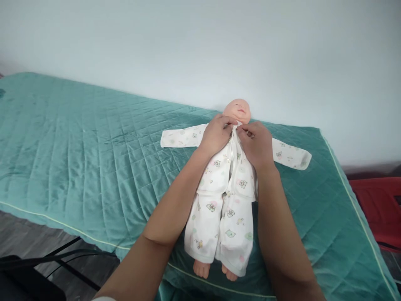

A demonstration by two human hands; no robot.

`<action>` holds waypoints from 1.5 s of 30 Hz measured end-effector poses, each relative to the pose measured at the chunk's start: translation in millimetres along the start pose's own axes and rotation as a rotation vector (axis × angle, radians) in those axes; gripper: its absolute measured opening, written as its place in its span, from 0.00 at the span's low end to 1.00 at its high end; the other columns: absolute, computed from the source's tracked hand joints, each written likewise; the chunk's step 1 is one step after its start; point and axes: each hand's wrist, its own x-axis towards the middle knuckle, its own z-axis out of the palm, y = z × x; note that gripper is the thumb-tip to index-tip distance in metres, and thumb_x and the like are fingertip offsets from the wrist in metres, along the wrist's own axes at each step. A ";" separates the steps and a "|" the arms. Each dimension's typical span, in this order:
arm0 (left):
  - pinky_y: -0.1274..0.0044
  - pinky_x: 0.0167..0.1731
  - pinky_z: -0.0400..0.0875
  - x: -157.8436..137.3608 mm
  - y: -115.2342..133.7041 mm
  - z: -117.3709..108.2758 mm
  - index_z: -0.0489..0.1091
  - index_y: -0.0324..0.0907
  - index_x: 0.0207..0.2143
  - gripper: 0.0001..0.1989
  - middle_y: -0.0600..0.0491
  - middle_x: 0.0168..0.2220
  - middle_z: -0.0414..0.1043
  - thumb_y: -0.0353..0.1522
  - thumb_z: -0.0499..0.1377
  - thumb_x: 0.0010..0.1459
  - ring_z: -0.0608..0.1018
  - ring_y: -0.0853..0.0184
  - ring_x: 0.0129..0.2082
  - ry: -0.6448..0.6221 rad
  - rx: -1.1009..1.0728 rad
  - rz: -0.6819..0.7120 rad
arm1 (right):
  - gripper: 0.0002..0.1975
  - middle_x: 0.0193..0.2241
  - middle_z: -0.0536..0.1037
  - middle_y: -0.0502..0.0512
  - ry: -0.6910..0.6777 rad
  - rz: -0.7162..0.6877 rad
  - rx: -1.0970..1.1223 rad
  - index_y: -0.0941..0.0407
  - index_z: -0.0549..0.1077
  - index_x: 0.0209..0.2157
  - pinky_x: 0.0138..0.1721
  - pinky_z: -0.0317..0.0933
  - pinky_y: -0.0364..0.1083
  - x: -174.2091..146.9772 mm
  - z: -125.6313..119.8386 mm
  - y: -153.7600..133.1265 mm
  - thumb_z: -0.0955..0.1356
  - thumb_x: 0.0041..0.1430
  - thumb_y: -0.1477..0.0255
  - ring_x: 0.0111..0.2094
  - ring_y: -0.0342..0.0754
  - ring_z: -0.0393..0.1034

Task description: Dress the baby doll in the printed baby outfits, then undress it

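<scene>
Lighting, as we find it: soft, diffuse, moderately bright; source out of view. Wall [200,50], twelve o'clock: pale, evenly lit. Quilted cover [94,159], nine o'clock: faint sheen. Floor [81,269], eight o'clock: dim. Sharpness: we note slightly soft prints on the clothing [216,182]; wide-angle stretching toward the edges.

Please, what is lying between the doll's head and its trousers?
In the head-camera view, the white printed top lies there, with left hand and right hand at its neckline.

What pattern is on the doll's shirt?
White shirt with small, scattered animal prints; best seen in the head view.
</scene>
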 end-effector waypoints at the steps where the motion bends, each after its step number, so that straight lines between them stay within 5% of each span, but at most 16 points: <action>1: 0.73 0.52 0.67 -0.1 0.8 -0.3 0.78 0.43 0.38 0.11 0.51 0.45 0.75 0.28 0.54 0.63 0.75 0.65 0.48 0.001 0.004 0.002 | 0.09 0.34 0.76 0.55 -0.009 -0.007 -0.003 0.53 0.79 0.31 0.44 0.63 0.51 0.0 0.0 0.1 0.66 0.60 0.71 0.35 0.49 0.68; 13: 0.73 0.48 0.69 -1.7 4.3 -1.2 0.76 0.40 0.38 0.07 0.50 0.45 0.73 0.29 0.60 0.57 0.76 0.68 0.41 -0.014 -0.020 -0.104 | 0.07 0.41 0.76 0.55 -0.019 0.070 0.135 0.52 0.80 0.34 0.59 0.55 0.57 2.5 5.6 10.1 0.68 0.58 0.72 0.50 0.53 0.68; 23: 0.73 0.50 0.67 -1.3 1.5 -6.6 0.78 0.42 0.37 0.11 0.51 0.43 0.74 0.27 0.55 0.62 0.75 0.67 0.43 -0.066 -0.053 0.020 | 0.05 0.44 0.76 0.54 -0.057 0.087 0.200 0.52 0.76 0.34 0.62 0.52 0.58 4.1 3.8 15.6 0.67 0.57 0.70 0.53 0.53 0.67; 33: 0.76 0.43 0.69 -0.6 -0.5 -5.7 0.76 0.41 0.44 0.14 0.51 0.44 0.77 0.24 0.57 0.58 0.75 0.70 0.37 -0.002 -0.131 0.049 | 0.08 0.50 0.77 0.55 -0.115 0.073 0.175 0.51 0.78 0.38 0.59 0.56 0.57 0.4 -1.8 5.6 0.67 0.59 0.71 0.57 0.53 0.66; 37: 0.76 0.42 0.70 -3.2 -0.5 -6.9 0.74 0.42 0.48 0.15 0.51 0.43 0.78 0.25 0.55 0.60 0.76 0.69 0.37 0.041 -0.207 0.017 | 0.08 0.48 0.78 0.56 -0.065 0.137 0.219 0.53 0.78 0.37 0.53 0.62 0.53 0.2 -5.4 4.5 0.68 0.57 0.71 0.52 0.52 0.70; 41: 0.75 0.38 0.71 -11.1 6.2 -12.9 0.73 0.43 0.47 0.12 0.53 0.41 0.78 0.29 0.55 0.62 0.74 0.71 0.31 0.090 -0.232 -0.011 | 0.05 0.36 0.79 0.53 0.003 0.240 0.146 0.54 0.76 0.33 0.43 0.63 0.49 -4.3 -21.5 -4.4 0.68 0.57 0.69 0.37 0.48 0.71; 45: 0.76 0.39 0.69 -23.2 18.7 -22.2 0.75 0.41 0.37 0.06 0.53 0.38 0.78 0.30 0.58 0.59 0.75 0.69 0.34 0.010 -0.169 -0.014 | 0.13 0.24 0.72 0.48 -0.169 0.251 0.060 0.54 0.70 0.27 0.30 0.56 0.46 -18.2 -38.3 -26.6 0.69 0.59 0.60 0.26 0.44 0.62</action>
